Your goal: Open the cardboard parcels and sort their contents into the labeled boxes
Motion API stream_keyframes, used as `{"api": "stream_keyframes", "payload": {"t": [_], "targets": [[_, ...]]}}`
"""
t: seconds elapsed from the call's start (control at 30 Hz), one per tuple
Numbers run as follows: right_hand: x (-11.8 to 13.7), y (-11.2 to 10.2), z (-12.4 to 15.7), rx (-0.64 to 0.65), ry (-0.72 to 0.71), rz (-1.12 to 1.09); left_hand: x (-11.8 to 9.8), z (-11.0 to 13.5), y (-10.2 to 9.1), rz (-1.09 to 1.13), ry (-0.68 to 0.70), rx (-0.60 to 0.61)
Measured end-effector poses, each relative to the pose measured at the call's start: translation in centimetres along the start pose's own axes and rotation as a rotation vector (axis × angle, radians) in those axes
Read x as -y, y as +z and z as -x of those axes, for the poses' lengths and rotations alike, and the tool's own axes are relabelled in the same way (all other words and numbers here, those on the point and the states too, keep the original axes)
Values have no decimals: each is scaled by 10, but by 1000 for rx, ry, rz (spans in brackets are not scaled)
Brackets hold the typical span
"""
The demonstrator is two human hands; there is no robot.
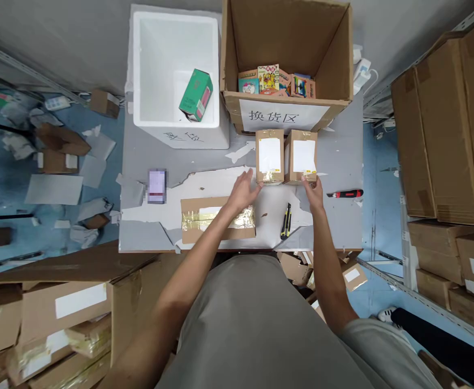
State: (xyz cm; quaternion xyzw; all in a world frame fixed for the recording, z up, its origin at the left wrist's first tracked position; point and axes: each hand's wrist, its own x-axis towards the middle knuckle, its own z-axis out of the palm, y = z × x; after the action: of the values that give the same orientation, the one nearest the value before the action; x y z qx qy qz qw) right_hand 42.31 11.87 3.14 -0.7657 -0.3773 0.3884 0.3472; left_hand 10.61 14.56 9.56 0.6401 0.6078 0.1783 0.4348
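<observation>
Two small taped cardboard boxes with white labels stand side by side at the middle of the table: a left small box (269, 156) and a right small box (302, 156). My left hand (242, 192) is by the left box's near left corner, fingers spread, with its thumb close to the box; whether it touches is unclear. At the right box's near right corner, my right hand (313, 194) grips the edge between thumb and fingers. Under my left forearm lies a flat, long taped cardboard box (218, 219). A yellow-and-black utility knife (286, 221) rests between my arms.
Behind stand a white foam box (175, 70) holding a green carton (197, 94) and a large cardboard box (287, 100) with several colourful small packs. A red-and-black cutter (345, 193) lies right, a phone-like blurred item (157, 186) left. Stacked cartons (443, 124) flank the right.
</observation>
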Motion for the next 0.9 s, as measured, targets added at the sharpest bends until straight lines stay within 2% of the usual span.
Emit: {"api": "stream_keyframes", "payload": {"t": [0.1, 0.2, 0.3, 0.4, 0.57, 0.7, 0.77, 0.9], "targets": [[-25, 10, 50, -65, 220, 137, 26, 56, -29, -8, 83, -221], [-46, 26, 103, -14, 322, 372, 64, 114, -58, -27, 22, -410], [-56, 38, 137, 9, 344, 473, 104, 162, -76, -28, -80, -490], [-52, 47, 149, 38, 343, 491, 136, 194, -83, 27, -166, -494], [-27, 62, 155, 119, 227, 429, 159, 216, -78, 316, -258, -404], [1, 80, 168, 229, 100, 157, 164, 215, -72, 508, -235, -351], [13, 92, 178, 239, 41, 69, 166, 214, -73, 572, -209, -312], [32, 116, 195, 213, -51, 168, 176, 223, -84, 600, -196, -311]]}}
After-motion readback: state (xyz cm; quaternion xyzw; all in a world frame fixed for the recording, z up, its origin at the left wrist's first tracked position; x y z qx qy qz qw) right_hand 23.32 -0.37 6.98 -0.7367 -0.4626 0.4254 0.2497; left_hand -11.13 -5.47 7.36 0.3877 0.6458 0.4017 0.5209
